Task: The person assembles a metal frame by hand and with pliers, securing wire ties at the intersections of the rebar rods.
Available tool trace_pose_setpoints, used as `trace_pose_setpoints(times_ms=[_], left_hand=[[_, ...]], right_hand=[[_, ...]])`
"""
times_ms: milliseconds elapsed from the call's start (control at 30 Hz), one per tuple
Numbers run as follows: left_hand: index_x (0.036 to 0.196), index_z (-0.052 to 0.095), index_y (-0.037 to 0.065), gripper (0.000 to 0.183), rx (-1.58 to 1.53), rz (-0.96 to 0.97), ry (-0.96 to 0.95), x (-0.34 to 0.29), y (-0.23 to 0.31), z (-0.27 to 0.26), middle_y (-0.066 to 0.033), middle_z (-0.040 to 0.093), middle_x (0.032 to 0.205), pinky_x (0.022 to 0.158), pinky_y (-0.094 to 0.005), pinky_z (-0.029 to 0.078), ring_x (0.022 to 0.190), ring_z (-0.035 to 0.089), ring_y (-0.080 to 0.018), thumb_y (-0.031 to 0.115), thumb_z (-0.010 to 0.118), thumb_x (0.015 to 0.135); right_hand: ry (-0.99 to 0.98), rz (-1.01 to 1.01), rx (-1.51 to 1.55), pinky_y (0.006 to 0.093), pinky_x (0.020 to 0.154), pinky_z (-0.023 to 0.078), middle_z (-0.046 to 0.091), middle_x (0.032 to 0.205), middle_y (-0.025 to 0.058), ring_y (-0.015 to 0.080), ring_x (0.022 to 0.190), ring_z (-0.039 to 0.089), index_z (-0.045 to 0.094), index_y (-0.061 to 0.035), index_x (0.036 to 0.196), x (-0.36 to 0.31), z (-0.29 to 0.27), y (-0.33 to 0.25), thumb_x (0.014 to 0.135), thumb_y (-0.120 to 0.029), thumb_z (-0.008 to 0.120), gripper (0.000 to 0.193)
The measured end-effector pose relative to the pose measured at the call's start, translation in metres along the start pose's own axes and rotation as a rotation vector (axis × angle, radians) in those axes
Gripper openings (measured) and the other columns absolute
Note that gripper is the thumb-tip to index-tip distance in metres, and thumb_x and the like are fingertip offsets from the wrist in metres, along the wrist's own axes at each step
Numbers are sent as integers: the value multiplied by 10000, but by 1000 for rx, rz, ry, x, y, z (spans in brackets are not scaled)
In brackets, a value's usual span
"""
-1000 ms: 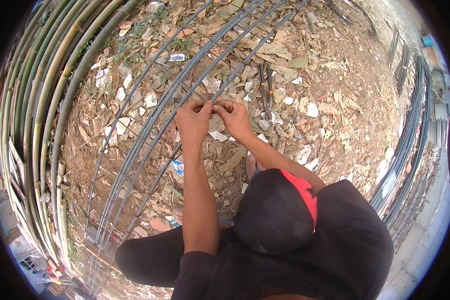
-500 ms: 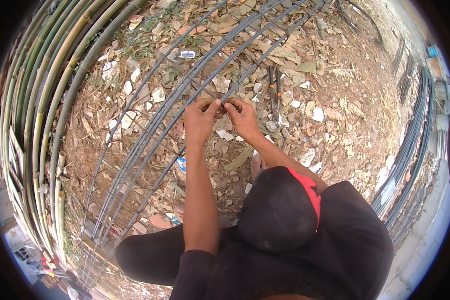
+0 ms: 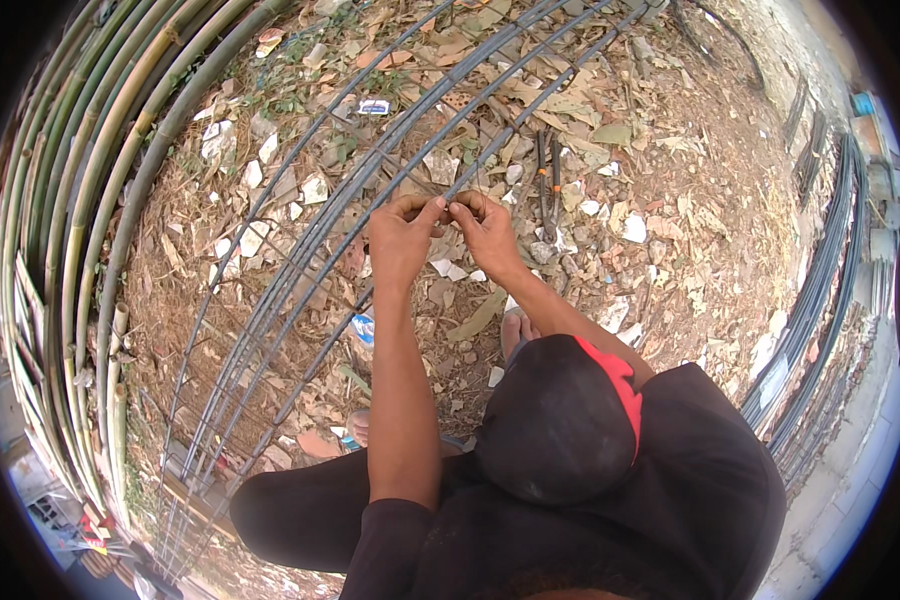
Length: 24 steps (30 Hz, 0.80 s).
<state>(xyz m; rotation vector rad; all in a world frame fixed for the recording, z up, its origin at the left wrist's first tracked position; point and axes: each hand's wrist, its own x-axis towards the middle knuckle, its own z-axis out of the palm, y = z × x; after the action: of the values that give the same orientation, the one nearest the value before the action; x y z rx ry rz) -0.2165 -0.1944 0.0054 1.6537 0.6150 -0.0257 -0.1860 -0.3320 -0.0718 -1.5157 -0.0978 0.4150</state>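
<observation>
A long cage of steel rebar (image 3: 315,275) slants from the lower left to the upper right, with thin crosspieces joining its bars. At its nearest bar both my hands meet, fingertips pinched and almost touching. My left hand (image 3: 400,240) has thumb and index finger pressed together against the bar. Opposite it, my right hand (image 3: 487,238) makes the same kind of pinch. Whatever is between the fingertips is too small to make out. Just right of my right hand, a pair of pincers (image 3: 550,185) with dark handles and orange bands lies on the ground.
Bamboo poles (image 3: 80,220) are stacked along the left. Bundles of dark steel rods (image 3: 820,290) lie along the right beside a pale wall. Dry leaves and broken white tile pieces (image 3: 255,238) litter the ground. My bent knee (image 3: 560,420) fills the lower middle.
Almost nothing differs. My right fingertips have shifted very slightly at the bar; my left hand stays in place.
</observation>
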Motion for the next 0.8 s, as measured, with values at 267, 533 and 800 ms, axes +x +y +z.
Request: trace_pose_setpoints(times_ms=[267,533,800], left_hand=[[965,745,-58,257,40,-20,33,2,2,4,-110,756,817,619,-265,499,659,671,-132,191,741,899],[957,732,-69,272,84,-25,54,-2,6,5,-106,741,802,595,-269,528,638,675,-139,190,762,879],[912,726,-41,300,154,-78,80,8,-12,2,-96,717,764,621,-302,512,653,657,-149,242,802,846]], right_hand=[[-15,-11,3,323,818,500,720,933,92,147,894,656,666,40,1066,2,2,0,1004,-200,609,255],[215,-93,-288,356,743,504,685,882,111,203,829,660,649,-6,1132,-47,-19,-38,1017,-222,580,254],[-243,87,-653,504,730,495,653,790,241,443,789,647,672,-52,1144,-77,-59,-40,1026,-237,507,275]])
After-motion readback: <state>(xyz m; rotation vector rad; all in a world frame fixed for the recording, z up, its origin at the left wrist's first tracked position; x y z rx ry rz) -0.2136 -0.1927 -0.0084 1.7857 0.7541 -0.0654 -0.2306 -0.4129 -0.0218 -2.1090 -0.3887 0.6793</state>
